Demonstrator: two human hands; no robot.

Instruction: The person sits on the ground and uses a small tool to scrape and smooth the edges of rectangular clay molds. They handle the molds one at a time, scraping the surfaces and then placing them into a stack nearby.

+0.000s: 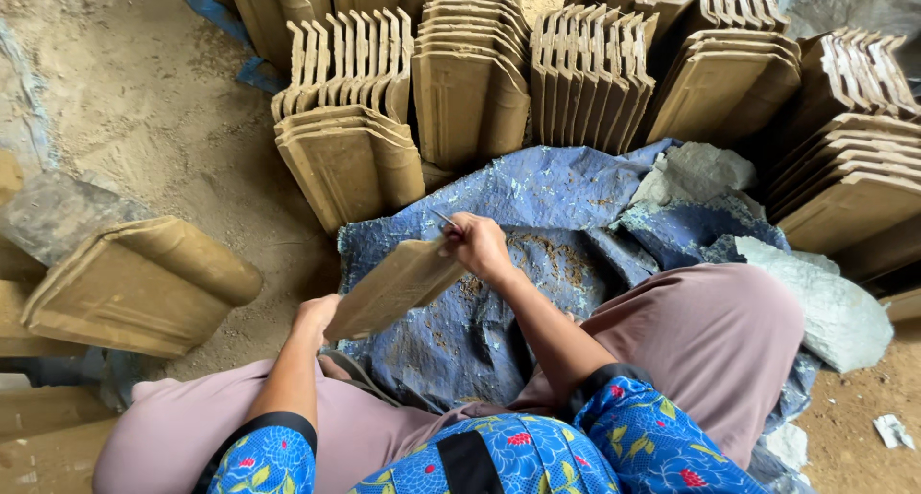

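A: Where's the tile (393, 288) sitting?

B: Held over the blue tarp (537, 197), above the lap. Long axis runs from 7 o'clock up to 1 o'clock. Raw clay, unfired by the look.

A: Hands?

B: Left hand (315, 319) at the low end, 7 o'clock, fingers curled under the edge and carrying it. Right hand (477, 245) at the high end, 1 o'clock, closed on a thin blade (443, 219) with the tip against the tile's top edge.

A: Which hand is nearer the working edge?

B: Right, it's on that edge. Left is a full tile length back, acting as the support.

A: Around it?

B: Tile stacks (470, 82) from 10 through 2 o'clock, some on edge, some flat. One loose tile (134, 288) at 9 o'clock on the dirt floor. Grey clay lumps (825, 307) at 3 o'clock.
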